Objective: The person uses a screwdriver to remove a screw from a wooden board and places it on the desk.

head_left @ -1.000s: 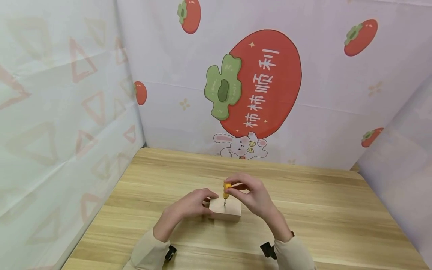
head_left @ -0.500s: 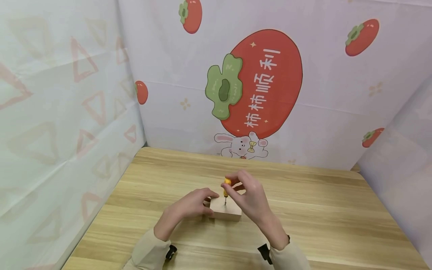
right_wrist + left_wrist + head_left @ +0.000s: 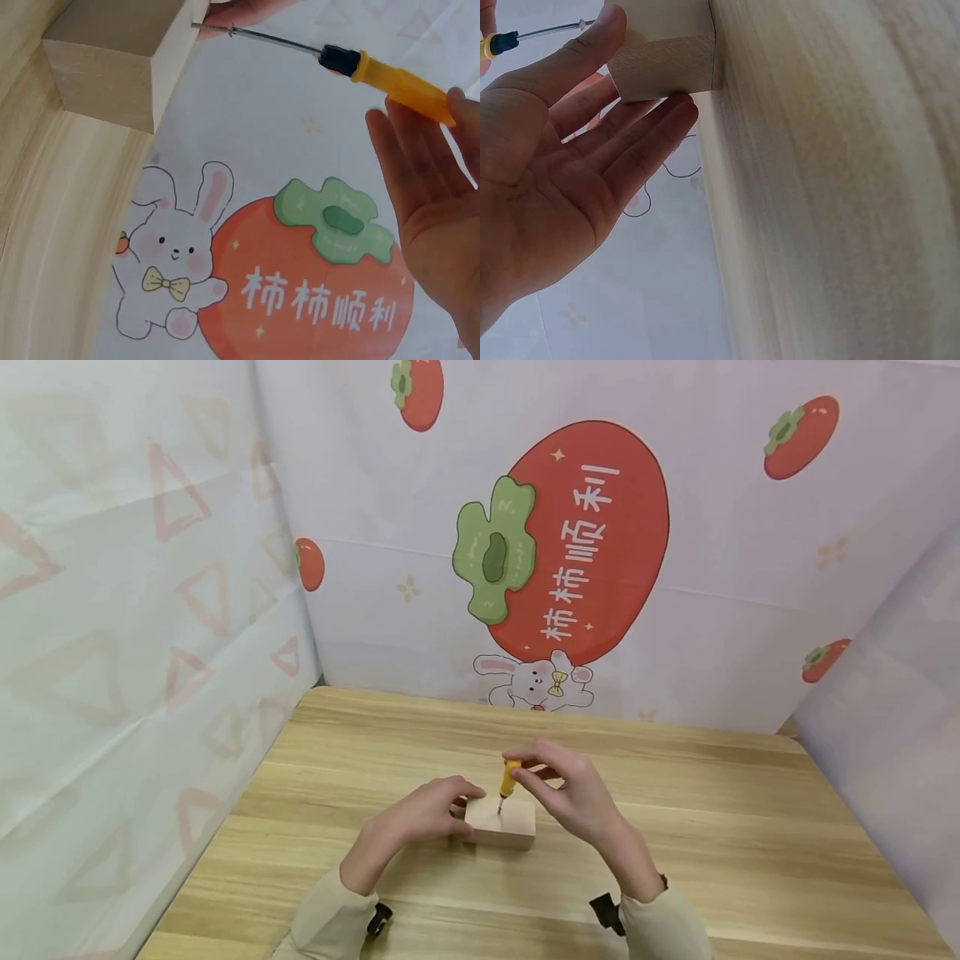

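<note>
A pale wooden block (image 3: pixel 501 837) lies on the table. My left hand (image 3: pixel 426 812) holds its left end, thumb on the near side and fingertips on the far side; the left wrist view shows the thumb and fingers (image 3: pixel 641 154) at that end. A small screw (image 3: pixel 213 28) stands in the block's top face, much of its threaded length showing. My right hand (image 3: pixel 564 789) pinches the yellow handle of a screwdriver (image 3: pixel 401 88) between thumb and fingers. The screwdriver's thin metal shaft runs down to the screw's head, and the handle leans right in the head view.
The wood-grain table (image 3: pixel 720 843) reaches around the block on all sides. Behind it hangs a white cloth backdrop (image 3: pixel 375 627) with persimmon and rabbit prints, and a patterned cloth wall (image 3: pixel 135 593) stands along the left.
My right hand has shifted slightly right, and the screwdriver has gone from nearly upright to leaning right. My left hand and the block stay in place.
</note>
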Action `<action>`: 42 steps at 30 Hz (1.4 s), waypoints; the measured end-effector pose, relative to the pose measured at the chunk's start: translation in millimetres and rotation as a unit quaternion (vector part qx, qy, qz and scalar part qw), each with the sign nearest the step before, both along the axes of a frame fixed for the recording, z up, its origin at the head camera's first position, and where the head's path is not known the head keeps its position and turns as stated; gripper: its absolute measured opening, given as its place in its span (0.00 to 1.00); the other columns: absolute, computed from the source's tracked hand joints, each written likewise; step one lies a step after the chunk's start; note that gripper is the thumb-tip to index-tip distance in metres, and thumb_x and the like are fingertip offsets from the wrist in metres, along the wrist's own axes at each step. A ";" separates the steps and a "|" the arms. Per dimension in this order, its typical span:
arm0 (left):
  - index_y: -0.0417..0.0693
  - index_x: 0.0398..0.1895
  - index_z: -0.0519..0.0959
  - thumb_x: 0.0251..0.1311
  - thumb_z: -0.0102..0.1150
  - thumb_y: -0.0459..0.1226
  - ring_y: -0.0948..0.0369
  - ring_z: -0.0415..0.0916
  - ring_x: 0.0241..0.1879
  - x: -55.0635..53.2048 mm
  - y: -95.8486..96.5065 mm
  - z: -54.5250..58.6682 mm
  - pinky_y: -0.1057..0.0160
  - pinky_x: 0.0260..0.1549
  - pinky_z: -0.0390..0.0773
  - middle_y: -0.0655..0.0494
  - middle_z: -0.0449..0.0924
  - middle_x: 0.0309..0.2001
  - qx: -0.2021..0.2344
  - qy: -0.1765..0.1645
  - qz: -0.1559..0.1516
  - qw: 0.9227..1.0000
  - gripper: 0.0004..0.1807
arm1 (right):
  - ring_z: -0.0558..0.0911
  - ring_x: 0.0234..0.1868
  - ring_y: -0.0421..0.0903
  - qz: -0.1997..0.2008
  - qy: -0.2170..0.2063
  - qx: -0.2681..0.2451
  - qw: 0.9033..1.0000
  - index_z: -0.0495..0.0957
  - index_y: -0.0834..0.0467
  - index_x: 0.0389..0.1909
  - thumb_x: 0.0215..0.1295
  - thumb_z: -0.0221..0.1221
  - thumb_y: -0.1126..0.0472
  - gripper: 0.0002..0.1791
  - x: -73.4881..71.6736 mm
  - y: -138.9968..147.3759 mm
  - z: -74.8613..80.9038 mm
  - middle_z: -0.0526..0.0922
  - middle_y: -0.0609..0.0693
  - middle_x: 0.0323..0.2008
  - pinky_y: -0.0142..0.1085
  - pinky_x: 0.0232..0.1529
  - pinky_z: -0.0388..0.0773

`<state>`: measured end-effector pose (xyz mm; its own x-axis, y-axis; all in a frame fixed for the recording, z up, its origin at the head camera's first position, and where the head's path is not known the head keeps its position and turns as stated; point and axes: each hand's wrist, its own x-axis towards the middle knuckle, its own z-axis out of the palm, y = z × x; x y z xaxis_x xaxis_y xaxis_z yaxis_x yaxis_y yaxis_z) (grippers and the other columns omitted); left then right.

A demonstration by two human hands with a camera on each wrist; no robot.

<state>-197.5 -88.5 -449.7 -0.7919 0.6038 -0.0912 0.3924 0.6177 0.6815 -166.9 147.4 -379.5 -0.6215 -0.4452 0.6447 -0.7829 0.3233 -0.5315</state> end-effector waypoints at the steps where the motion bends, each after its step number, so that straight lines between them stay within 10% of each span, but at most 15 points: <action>1: 0.43 0.62 0.77 0.55 0.72 0.39 0.53 0.80 0.56 0.1 0.0 0.1 0.53 0.57 0.78 0.50 0.79 0.59 0.000 0.000 0.000 1.000 0.30 | 0.85 0.36 0.41 -0.011 0.009 -0.004 1.000 0.84 0.57 0.47 0.56 0.68 0.71 0.17 0.5 -1.9 -1.1 0.86 0.48 0.37 0.32 0.35 0.85; 9: 0.44 0.62 0.77 0.56 0.72 0.40 0.53 0.80 0.56 -0.3 0.7 0.5 0.54 0.58 0.78 0.51 0.79 0.59 0.000 0.006 -0.004 1.000 0.29 | 0.84 0.35 0.38 -0.082 0.041 0.011 0.996 0.84 0.56 0.45 0.55 0.71 0.66 0.16 2.8 -15.0 -0.6 0.85 0.45 0.36 0.27 0.34 0.84; 19: 0.46 0.62 0.78 0.55 0.72 0.41 0.55 0.80 0.55 0.3 -0.8 -1.3 0.55 0.56 0.78 0.53 0.80 0.56 -0.008 0.006 -0.003 1.000 0.29 | 0.84 0.36 0.42 0.141 -0.067 -0.008 0.988 0.84 0.56 0.46 0.61 0.65 0.72 0.13 -17.3 0.1 4.8 0.87 0.49 0.36 0.37 0.38 0.86; 31: 0.46 0.62 0.78 0.56 0.72 0.40 0.54 0.79 0.56 -0.1 0.4 -0.4 0.54 0.58 0.77 0.51 0.80 0.58 -0.011 0.008 0.001 1.000 0.29 | 0.85 0.31 0.41 -0.049 0.042 -0.011 0.998 0.81 0.61 0.46 0.48 0.74 0.70 0.22 -4.5 -16.6 -8.3 0.85 0.50 0.34 0.31 0.32 0.85; 36: 0.46 0.62 0.78 0.56 0.72 0.40 0.54 0.79 0.56 -0.4 0.8 -0.3 0.54 0.57 0.78 0.52 0.80 0.57 -0.011 0.006 0.001 1.000 0.29 | 0.87 0.31 0.42 -0.038 0.016 -0.029 0.999 0.80 0.63 0.43 0.50 0.73 0.71 0.19 -3.0 -13.6 -7.0 0.87 0.51 0.33 0.33 0.32 0.85; 42: 0.45 0.62 0.78 0.55 0.72 0.40 0.53 0.80 0.55 -0.1 0.9 0.0 0.54 0.56 0.79 0.50 0.79 0.58 -0.011 0.004 -0.001 1.000 0.29 | 0.88 0.37 0.44 0.065 -0.042 -0.008 0.997 0.82 0.60 0.46 0.58 0.68 0.71 0.14 -8.2 1.3 -2.2 0.87 0.51 0.38 0.37 0.38 0.86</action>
<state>-197.6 -87.6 -449.7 -0.7914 0.6033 -0.0985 0.3994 0.6323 0.6638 -175.2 148.8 -381.7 -0.6116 -0.5154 0.6002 -0.7701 0.2140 -0.6010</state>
